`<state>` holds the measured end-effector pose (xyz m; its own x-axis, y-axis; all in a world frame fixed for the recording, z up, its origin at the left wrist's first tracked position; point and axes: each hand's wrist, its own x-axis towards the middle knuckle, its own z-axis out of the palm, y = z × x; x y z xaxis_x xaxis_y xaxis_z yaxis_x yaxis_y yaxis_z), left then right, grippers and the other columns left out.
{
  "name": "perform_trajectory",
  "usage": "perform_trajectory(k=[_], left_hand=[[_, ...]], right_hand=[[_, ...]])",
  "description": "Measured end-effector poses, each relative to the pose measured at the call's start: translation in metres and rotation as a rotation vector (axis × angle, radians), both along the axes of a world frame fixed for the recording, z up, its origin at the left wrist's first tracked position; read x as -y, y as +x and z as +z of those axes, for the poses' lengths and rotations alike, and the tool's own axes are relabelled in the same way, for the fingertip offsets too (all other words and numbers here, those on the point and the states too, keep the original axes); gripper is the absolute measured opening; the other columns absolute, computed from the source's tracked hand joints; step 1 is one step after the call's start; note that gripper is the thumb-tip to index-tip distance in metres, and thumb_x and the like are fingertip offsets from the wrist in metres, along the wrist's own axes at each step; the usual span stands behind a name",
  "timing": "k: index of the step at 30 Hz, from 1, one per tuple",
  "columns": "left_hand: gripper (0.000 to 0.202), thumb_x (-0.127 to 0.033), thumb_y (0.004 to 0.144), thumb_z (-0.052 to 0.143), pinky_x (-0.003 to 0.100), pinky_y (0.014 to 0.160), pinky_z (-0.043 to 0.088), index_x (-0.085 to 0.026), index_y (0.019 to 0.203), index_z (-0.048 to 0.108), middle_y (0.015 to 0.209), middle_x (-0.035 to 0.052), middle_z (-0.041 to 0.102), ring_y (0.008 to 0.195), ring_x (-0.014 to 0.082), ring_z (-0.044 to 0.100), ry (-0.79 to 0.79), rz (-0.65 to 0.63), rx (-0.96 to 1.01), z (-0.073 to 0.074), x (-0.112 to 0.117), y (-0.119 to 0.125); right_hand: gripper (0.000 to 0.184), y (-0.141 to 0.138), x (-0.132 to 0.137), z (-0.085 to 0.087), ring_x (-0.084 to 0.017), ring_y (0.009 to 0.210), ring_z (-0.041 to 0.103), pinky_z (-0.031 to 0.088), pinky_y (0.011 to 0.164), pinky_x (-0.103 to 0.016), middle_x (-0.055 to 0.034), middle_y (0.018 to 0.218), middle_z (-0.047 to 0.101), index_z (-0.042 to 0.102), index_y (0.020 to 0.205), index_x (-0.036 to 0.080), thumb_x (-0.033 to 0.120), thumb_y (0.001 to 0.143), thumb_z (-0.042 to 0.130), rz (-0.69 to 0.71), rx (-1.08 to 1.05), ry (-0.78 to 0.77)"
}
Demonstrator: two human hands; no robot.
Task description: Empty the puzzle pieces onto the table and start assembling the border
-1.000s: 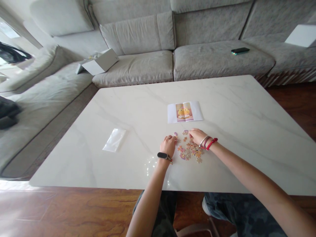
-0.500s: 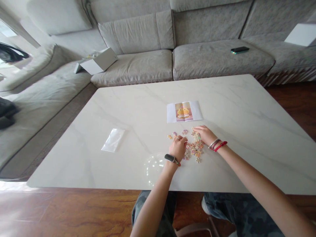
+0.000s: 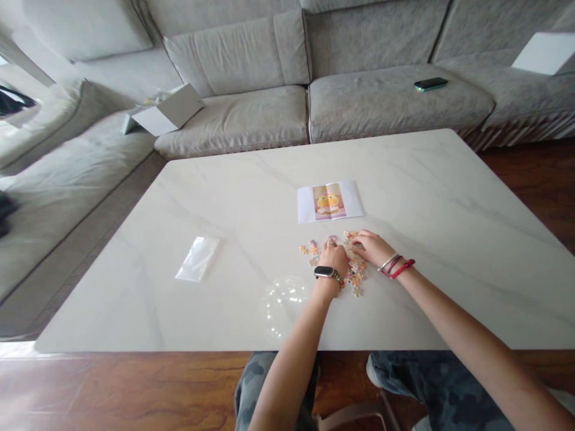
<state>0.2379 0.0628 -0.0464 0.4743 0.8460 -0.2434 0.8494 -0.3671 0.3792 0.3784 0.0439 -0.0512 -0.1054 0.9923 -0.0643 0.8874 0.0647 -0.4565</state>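
Note:
A loose pile of small pastel jigsaw puzzle pieces [image 3: 357,276] lies on the white table, with several stray pieces at its left. My left hand [image 3: 335,258] is over the pile's left side, fingers curled downward; its fingertips and anything in them are hidden. At the pile's upper right, my right hand [image 3: 374,246] has its thumb and fingers drawn together among the pieces, seemingly on one of them. Beyond both hands lies a creased paper sheet [image 3: 306,204], printed with a picture of yellow cartoon figures.
A clear plastic bag [image 3: 197,258] lies on the marble-patterned table [image 3: 135,287] to the left. Behind stands a grey sofa [image 3: 251,114] bearing a white box [image 3: 168,114], a phone [image 3: 430,84] and another white object [image 3: 543,52] at right.
My left hand has moved right and slightly away from me, into the pile, uncovering a few stray pieces. My right hand has drawn slightly back from the pile's far edge. The view has shifted slightly.

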Motion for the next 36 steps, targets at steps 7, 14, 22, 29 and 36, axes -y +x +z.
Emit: perform_trajectory(k=[7, 14, 22, 29, 36], left_hand=[[0.012, -0.018, 0.074, 0.049, 0.030, 0.077, 0.040, -0.013, 0.083, 0.056, 0.092, 0.0113, 0.054, 0.093, 0.0204, 0.050, 0.003, 0.030, 0.019, 0.006, 0.000, -0.012], [0.013, -0.020, 0.081, 0.039, 0.026, 0.065, 0.040, -0.018, 0.086, 0.050, 0.085, 0.0061, 0.056, 0.078, 0.0157, 0.053, 0.094, 0.164, 0.016, 0.015, -0.007, -0.055], [0.012, -0.020, 0.079, 0.044, 0.023, 0.065, 0.041, -0.021, 0.087, 0.053, 0.094, 0.0046, 0.054, 0.089, 0.0152, 0.051, 0.071, 0.108, -0.011, 0.010, 0.010, -0.070], [0.015, -0.026, 0.080, 0.042, 0.025, 0.071, 0.043, -0.019, 0.084, 0.055, 0.093, 0.0051, 0.054, 0.088, 0.0152, 0.051, 0.137, 0.103, 0.170, 0.012, 0.018, -0.076], [0.014, -0.024, 0.080, 0.043, 0.026, 0.074, 0.043, -0.018, 0.083, 0.055, 0.092, 0.0054, 0.053, 0.085, 0.0144, 0.051, 0.129, 0.098, 0.210, 0.005, 0.013, -0.068]], right_hand=[[0.013, -0.010, -0.010, 0.008, -0.013, 0.082, 0.053, 0.037, 0.072, -0.021, -0.0058, 0.087, 0.058, 0.057, 0.078, 0.016, 0.012, 0.065, 0.057, 0.026, 0.162, -0.142], [0.011, -0.015, -0.014, 0.018, -0.014, 0.070, 0.057, 0.037, 0.058, -0.020, -0.0054, 0.078, 0.062, 0.057, 0.070, 0.016, 0.008, 0.062, 0.055, 0.036, 0.213, -0.231], [0.012, -0.017, -0.012, 0.025, -0.011, 0.056, 0.058, 0.038, 0.055, -0.019, -0.0035, 0.066, 0.063, 0.060, 0.073, 0.016, 0.009, 0.066, 0.053, 0.067, 0.207, -0.312], [0.006, -0.013, -0.010, 0.021, -0.014, 0.059, 0.059, 0.039, 0.055, -0.021, -0.0044, 0.065, 0.064, 0.061, 0.068, 0.017, 0.016, 0.066, 0.056, 0.078, 0.249, -0.328], [0.012, -0.019, -0.009, 0.028, -0.023, 0.079, 0.059, 0.041, 0.066, -0.029, -0.0141, 0.085, 0.064, 0.063, 0.072, 0.015, 0.013, 0.068, 0.052, 0.112, 0.358, -0.327]])
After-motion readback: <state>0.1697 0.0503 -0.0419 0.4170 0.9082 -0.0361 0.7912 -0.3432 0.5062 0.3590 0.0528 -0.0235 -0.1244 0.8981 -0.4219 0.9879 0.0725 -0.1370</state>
